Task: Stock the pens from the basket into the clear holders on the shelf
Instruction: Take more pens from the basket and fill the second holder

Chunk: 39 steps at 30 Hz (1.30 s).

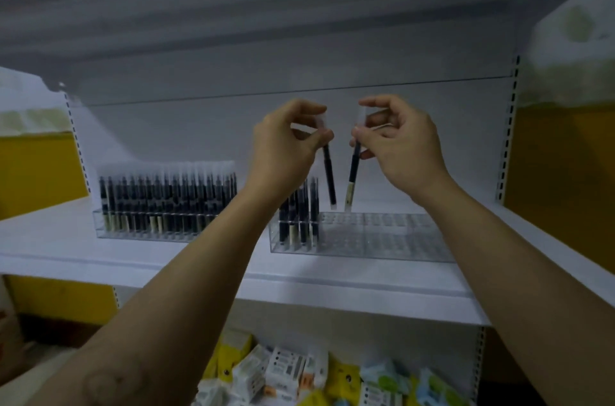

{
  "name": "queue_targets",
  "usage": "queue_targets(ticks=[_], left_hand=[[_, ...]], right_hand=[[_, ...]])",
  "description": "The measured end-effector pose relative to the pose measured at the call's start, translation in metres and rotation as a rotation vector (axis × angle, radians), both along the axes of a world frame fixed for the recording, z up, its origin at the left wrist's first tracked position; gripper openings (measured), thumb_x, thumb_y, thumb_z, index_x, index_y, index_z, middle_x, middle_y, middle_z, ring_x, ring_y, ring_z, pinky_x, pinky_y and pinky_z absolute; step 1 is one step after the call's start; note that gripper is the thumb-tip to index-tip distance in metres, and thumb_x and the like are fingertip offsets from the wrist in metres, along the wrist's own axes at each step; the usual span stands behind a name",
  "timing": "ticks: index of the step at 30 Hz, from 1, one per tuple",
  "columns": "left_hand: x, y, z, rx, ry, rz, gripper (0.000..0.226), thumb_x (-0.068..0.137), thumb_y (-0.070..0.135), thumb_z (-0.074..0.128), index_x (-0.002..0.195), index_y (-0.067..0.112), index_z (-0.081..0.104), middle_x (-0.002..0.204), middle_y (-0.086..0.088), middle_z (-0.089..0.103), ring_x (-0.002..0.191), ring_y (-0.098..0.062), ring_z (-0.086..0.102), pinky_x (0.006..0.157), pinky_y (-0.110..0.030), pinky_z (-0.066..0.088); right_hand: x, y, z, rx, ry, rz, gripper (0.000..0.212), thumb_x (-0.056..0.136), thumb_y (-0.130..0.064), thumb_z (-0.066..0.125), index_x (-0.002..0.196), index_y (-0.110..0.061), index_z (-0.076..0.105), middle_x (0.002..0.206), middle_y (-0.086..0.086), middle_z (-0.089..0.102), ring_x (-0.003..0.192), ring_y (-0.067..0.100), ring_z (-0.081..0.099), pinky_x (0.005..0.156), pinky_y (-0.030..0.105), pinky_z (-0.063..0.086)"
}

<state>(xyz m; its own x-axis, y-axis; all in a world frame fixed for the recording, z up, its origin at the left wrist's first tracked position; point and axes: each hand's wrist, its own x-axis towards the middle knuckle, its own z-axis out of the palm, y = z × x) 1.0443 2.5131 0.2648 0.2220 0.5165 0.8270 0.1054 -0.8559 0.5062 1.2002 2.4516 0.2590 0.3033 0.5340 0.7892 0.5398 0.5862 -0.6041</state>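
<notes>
In the head view, your left hand (283,142) pinched the left pen (329,176) near its clear cap, and your right hand (399,142) pinched the right pen (352,179) the same way. Both pens hung tip-down just above the right holder (382,236), and neither was in a slot yet. They leaned toward each other, tips close together. That holder had a small cluster of pens at its left end and bare grid beyond. The left holder (159,229) looked full. The basket was out of view.

The main risk, as I judged it, was the lean: a tilted pen could catch a slot's edge, skid across the grid or jam at an angle. With the tips so near, both might have gone for one slot and knocked each other. A high pinch by the cap gave you little control of the tip, and a cap could pull loose. Your left wrist sat near the cluster and could have nudged it. A dropped pen could have rolled off the shelf (332,279) into the packets (299,372) below
</notes>
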Motion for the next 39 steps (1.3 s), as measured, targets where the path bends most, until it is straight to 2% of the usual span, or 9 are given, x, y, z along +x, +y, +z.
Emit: queue_targets(ticks=[4, 9, 18, 22, 25, 28, 31, 36, 39], left_hand=[[0.013, 0.022, 0.007, 0.042, 0.096, 0.038, 0.025, 0.083, 0.016, 0.074, 0.105, 0.022, 0.064, 0.097, 0.007, 0.066, 0.074, -0.002, 0.067, 0.071, -0.021, 0.057], [0.025, 0.045, 0.003, 0.044, 0.257, 0.073, 0.028, 0.083, 0.017, 0.072, 0.109, 0.018, 0.064, 0.101, 0.003, 0.066, 0.08, -0.008, 0.067, 0.075, -0.022, 0.057], [0.031, 0.063, -0.001, -0.009, 0.245, 0.066, 0.024, 0.082, 0.018, 0.073, 0.101, 0.026, 0.06, 0.097, 0.004, 0.066, 0.077, -0.006, 0.068, 0.077, -0.028, 0.058], [0.028, 0.063, 0.002, 0.007, 0.294, 0.072, 0.026, 0.079, 0.022, 0.074, 0.102, 0.022, 0.061, 0.095, 0.006, 0.066, 0.073, -0.004, 0.068, 0.073, -0.025, 0.058], [0.026, 0.062, -0.002, -0.006, 0.344, 0.059, 0.026, 0.079, 0.022, 0.074, 0.101, 0.021, 0.062, 0.094, 0.005, 0.067, 0.078, -0.006, 0.068, 0.076, -0.027, 0.058], [0.025, 0.064, -0.006, -0.004, 0.383, 0.056, 0.021, 0.079, 0.028, 0.074, 0.096, 0.021, 0.064, 0.09, 0.004, 0.069, 0.082, -0.006, 0.067, 0.079, -0.023, 0.056], [0.025, 0.062, -0.002, -0.017, 0.475, 0.104, 0.013, 0.084, 0.034, 0.07, 0.086, 0.022, 0.067, 0.086, 0.007, 0.07, 0.08, -0.001, 0.064, 0.064, -0.007, 0.047], [0.02, 0.061, -0.001, -0.018, 0.609, 0.115, 0.034, 0.096, 0.041, 0.051, 0.091, 0.013, 0.069, 0.069, -0.002, 0.063, 0.051, 0.001, 0.052, 0.049, -0.01, 0.04], [0.015, 0.056, -0.004, 0.031, 0.671, 0.136, 0.041, 0.099, 0.043, 0.041, 0.105, 0.014, 0.07, 0.093, -0.006, 0.071, 0.075, -0.008, 0.061, 0.058, -0.011, 0.042]], right_hand=[[0.011, 0.028, -0.001, -0.021, -0.007, -0.016, 0.03, 0.088, -0.01, 0.069, 0.116, -0.017, 0.06, 0.093, 0.008, 0.065, 0.077, 0.019, 0.071, 0.068, 0.036, 0.061], [0.019, 0.057, -0.017, -0.06, 0.005, 0.009, 0.029, 0.088, -0.01, 0.069, 0.113, -0.02, 0.059, 0.089, 0.003, 0.063, 0.077, 0.021, 0.071, 0.068, 0.037, 0.061], [0.032, 0.069, -0.038, -0.086, 0.074, 0.058, 0.031, 0.087, -0.006, 0.069, 0.114, -0.017, 0.06, 0.085, -0.001, 0.061, 0.076, 0.02, 0.07, 0.063, 0.03, 0.06], [0.025, 0.066, -0.05, -0.161, -0.066, 0.013, 0.033, 0.086, -0.013, 0.071, 0.114, -0.027, 0.06, 0.091, -0.005, 0.064, 0.076, 0.014, 0.068, 0.068, 0.027, 0.059], [0.021, 0.061, -0.057, -0.263, -0.223, -0.011, 0.038, 0.087, -0.019, 0.07, 0.121, -0.032, 0.057, 0.093, -0.014, 0.061, 0.074, 0.004, 0.065, 0.067, 0.017, 0.055], [0.02, 0.056, -0.059, -0.34, -0.319, -0.012, 0.05, 0.09, -0.021, 0.067, 0.134, -0.035, 0.048, 0.093, -0.014, 0.061, 0.072, 0.007, 0.067, 0.071, 0.025, 0.057], [0.02, 0.054, -0.059, -0.339, -0.317, -0.019, 0.051, 0.092, -0.02, 0.064, 0.137, -0.034, 0.045, 0.093, -0.012, 0.062, 0.071, 0.011, 0.069, 0.074, 0.035, 0.059], [0.018, 0.053, -0.06, -0.343, -0.314, -0.04, 0.049, 0.093, -0.022, 0.062, 0.137, -0.037, 0.045, 0.091, -0.014, 0.063, 0.069, 0.012, 0.069, 0.075, 0.035, 0.058], [0.019, 0.054, -0.061, -0.331, -0.314, -0.058, 0.048, 0.093, -0.021, 0.062, 0.135, -0.039, 0.046, 0.09, -0.013, 0.063, 0.068, 0.012, 0.069, 0.071, 0.03, 0.057]])
